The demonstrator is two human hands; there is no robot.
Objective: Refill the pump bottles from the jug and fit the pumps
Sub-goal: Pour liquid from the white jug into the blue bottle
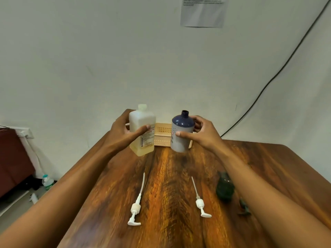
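Observation:
My left hand [123, 133] grips a square translucent bottle [143, 122] with a pale cap, a label and yellowish liquid in its lower part, held above the wooden table [166, 203]. My right hand [204, 133] holds a round dark-blue bottle [181, 135] with a pale label and an open neck, also lifted off the table. Both bottles are upright and apart. Two white pumps with long tubes lie flat nearer me, the left pump [137, 206] and the right pump [200, 201].
A cream perforated basket [163, 134] stands behind the bottles at the table's far edge. A dark green bottle [224, 187] lies on its side under my right forearm, with a small dark piece [244, 207] beside it. A black cable [268, 81] runs down the wall.

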